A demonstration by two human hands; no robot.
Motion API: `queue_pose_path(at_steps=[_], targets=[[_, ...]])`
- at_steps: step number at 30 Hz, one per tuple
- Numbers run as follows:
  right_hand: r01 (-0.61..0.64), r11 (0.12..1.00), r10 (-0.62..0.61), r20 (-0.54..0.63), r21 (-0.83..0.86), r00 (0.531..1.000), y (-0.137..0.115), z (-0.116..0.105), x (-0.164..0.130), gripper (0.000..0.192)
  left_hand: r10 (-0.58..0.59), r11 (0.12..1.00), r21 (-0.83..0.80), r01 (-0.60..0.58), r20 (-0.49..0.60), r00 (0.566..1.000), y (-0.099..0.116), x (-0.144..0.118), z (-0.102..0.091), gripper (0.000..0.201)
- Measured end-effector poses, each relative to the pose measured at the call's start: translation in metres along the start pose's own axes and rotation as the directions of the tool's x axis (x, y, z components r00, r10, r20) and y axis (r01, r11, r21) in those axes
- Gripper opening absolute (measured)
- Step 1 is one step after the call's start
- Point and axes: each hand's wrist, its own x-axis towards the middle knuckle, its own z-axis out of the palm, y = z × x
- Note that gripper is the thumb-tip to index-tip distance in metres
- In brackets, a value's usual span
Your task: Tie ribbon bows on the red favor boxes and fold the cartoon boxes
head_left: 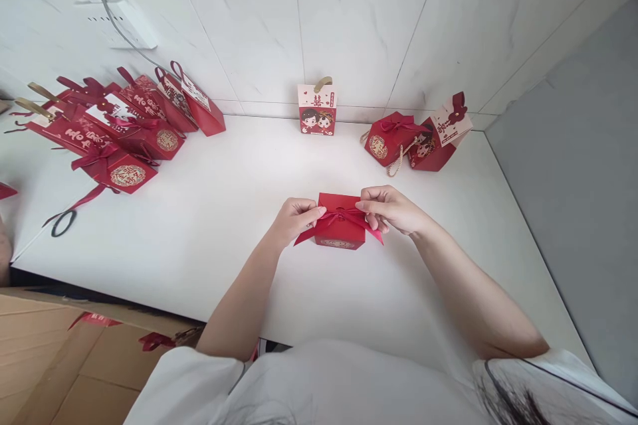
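Note:
In front of me on the white table stands a red gift box [341, 234] with a gold emblem on its front face. A red ribbon [341, 214] is tied in a bow across its top, its tails hanging out to both sides. My left hand [298, 218] pinches the bow's left side between thumb and fingers. On the opposite side, my right hand [386, 207] pinches the ribbon, fingers curled at the box's right edge. Both hands touch the upper part of the box.
Several red gift boxes [130, 174] cluster at the left. Against the tiled wall stands a box with a cartoon couple [318, 121]; two more boxes [386, 146] sit at the back right. Black scissor handles [64, 223] lie at the left. A cardboard box [84, 358] is below the table edge.

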Motion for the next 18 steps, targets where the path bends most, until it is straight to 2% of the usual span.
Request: queue_pose_path(at_steps=[10,15,18], targets=[[0.037,0.999,-0.037,0.0,0.029,0.999,0.011,-0.003,0.005,0.034,-0.019,1.0,-0.017,0.019,-0.005,1.0,-0.006,0.004,-0.002,0.047],[0.1,0.995,-0.1,-0.001,-0.024,0.995,0.007,-0.003,0.005,0.035,-0.032,0.999,0.037,0.032,0.006,0.999,0.004,-0.001,-0.004,0.045],[0.112,0.99,-0.109,0.032,-0.091,0.993,-0.001,-0.004,0.0,0.032,0.031,0.994,0.103,-0.027,-0.044,0.999,0.011,-0.004,-0.008,0.047]])
